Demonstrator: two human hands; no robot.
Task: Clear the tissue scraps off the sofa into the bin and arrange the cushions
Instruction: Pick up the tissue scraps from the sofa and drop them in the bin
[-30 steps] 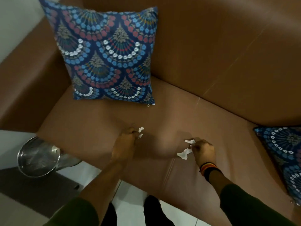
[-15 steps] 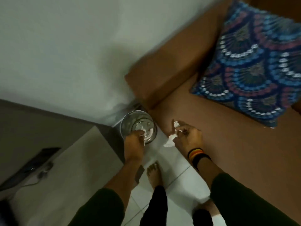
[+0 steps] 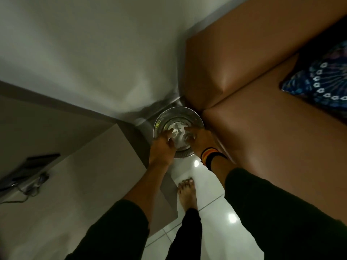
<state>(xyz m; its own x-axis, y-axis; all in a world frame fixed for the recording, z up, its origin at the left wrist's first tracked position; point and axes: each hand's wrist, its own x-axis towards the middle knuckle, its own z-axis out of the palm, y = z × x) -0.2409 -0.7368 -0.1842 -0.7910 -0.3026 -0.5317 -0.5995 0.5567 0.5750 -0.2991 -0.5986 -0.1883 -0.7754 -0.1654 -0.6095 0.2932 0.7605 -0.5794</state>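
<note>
Both hands (image 3: 180,141) crowd over the bin (image 3: 195,120) rim.

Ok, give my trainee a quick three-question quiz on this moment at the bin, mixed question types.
1. True or false: both hands are over the mouth of the metal bin.
2. Which wrist wears the striped band? A) left B) right
3. Fill in: the patterned cushion lies on the ____.

Key
1. True: left hand and right hand both reach over its rim, with white tissue scraps showing between them.
2. B
3. sofa
</note>
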